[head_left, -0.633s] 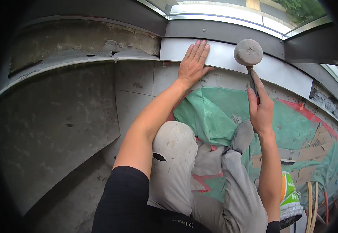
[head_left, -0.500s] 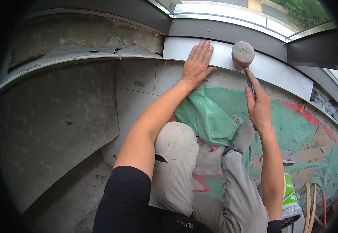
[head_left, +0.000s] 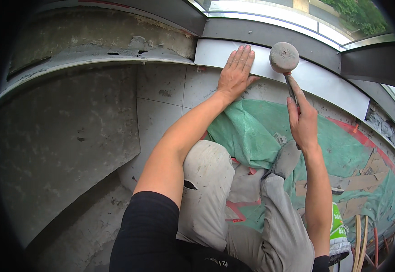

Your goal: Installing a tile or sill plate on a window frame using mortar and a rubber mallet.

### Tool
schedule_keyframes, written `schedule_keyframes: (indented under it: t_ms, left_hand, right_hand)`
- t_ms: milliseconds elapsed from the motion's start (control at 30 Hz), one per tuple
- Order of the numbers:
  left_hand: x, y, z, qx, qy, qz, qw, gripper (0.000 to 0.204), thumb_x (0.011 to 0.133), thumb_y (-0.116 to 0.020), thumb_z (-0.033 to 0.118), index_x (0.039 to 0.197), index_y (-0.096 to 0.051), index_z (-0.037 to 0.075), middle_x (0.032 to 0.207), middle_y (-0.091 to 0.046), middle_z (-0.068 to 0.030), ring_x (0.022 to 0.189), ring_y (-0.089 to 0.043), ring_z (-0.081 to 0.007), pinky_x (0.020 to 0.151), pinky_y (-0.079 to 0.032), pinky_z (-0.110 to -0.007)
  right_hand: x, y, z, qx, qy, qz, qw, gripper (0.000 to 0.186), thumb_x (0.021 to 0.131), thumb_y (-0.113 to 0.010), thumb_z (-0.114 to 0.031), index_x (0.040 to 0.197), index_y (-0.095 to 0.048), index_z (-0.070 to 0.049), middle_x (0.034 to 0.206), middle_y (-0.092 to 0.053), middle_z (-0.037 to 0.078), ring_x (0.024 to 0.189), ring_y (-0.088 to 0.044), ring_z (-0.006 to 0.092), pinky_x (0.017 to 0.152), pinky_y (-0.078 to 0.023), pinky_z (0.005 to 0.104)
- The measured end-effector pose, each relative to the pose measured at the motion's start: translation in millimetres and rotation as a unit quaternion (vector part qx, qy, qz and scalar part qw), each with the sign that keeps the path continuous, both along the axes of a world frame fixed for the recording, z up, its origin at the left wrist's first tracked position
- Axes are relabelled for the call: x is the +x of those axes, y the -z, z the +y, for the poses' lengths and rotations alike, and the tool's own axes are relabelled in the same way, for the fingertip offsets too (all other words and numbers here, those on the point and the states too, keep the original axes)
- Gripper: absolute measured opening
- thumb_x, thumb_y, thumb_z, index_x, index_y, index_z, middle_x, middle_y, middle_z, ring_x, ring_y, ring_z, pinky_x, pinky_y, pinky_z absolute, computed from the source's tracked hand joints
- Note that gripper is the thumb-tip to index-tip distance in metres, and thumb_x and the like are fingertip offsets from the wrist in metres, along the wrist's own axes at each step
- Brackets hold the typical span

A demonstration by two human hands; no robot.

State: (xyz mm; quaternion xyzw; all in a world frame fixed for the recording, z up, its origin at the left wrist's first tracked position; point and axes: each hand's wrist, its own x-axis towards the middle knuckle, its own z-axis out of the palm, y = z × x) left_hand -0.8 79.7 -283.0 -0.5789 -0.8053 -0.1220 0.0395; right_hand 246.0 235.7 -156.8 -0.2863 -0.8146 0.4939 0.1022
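Observation:
A long white slab [head_left: 331, 83] lies along the ledge under the window frame. My left hand [head_left: 236, 75] rests flat near its left end, fingers stretched out and close together. The handle of a mallet [head_left: 284, 57] is wrapped in my right hand [head_left: 304, 121]. Its round, dusty grey head is over the middle part of the slab, to the right of my left hand. Whether the head touches the slab I cannot tell. Part of the handle is hidden inside my right hand.
Green sheeting [head_left: 270, 120] with red edging covers the floor, with cardboard [head_left: 365, 179] on it. A green-and-white bucket [head_left: 338, 231] and wooden strips [head_left: 360, 240] stand at lower right. A big grey panel [head_left: 70, 149] is on the left. Rubble [head_left: 385, 129] fills the ledge beyond the slab.
The mallet head appears slightly larger and a little farther left over the slab, as if lifted. My left hand stays on the slab. The whole view has shifted slightly.

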Motion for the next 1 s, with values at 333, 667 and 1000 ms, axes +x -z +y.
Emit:
schedule_keyframes:
  t_ms: [333,667,1000]
  left_hand:
    - [-23.6,3.1,-25.6,0.019,-0.052,-0.01,0.998,0.114,0.097,-0.086,0.061,0.183,-0.038,0.004,0.19,-0.039,-0.0201,0.178,-0.035,-0.0379,0.147,-0.027,-0.053]
    - [-29.2,15.4,-41.4,0.001,-0.091,0.032,0.995,0.12,0.093,-0.088,0.064,0.183,-0.036,0.003,0.19,-0.037,-0.02,0.179,-0.031,-0.0371,0.148,-0.023,-0.053]
    - [-28.7,13.9,-38.9,0.015,-0.092,0.032,0.995,0.121,0.091,-0.091,0.061,0.182,-0.038,0.002,0.19,-0.038,-0.0207,0.179,-0.032,-0.0379,0.148,-0.024,-0.053]
  right_hand:
    - [-5.3,-0.1,-5.2,-0.003,0.01,-0.075,0.997,0.062,0.116,-0.068,-0.007,0.176,-0.058,-0.015,0.128,-0.082,0.028,0.075,-0.069,0.0294,0.082,-0.06,0.0411]
    - [-34.4,1.3,-14.0,0.024,-0.031,0.0,0.999,0.059,0.116,-0.067,-0.005,0.174,-0.06,-0.012,0.149,-0.079,0.026,0.11,-0.086,0.0372,0.098,-0.064,0.0438]
    - [-44.2,1.8,-17.4,0.001,-0.054,-0.005,0.999,0.058,0.116,-0.066,-0.005,0.173,-0.061,-0.011,0.154,-0.075,0.026,0.138,-0.077,0.0439,0.112,-0.061,0.0472]
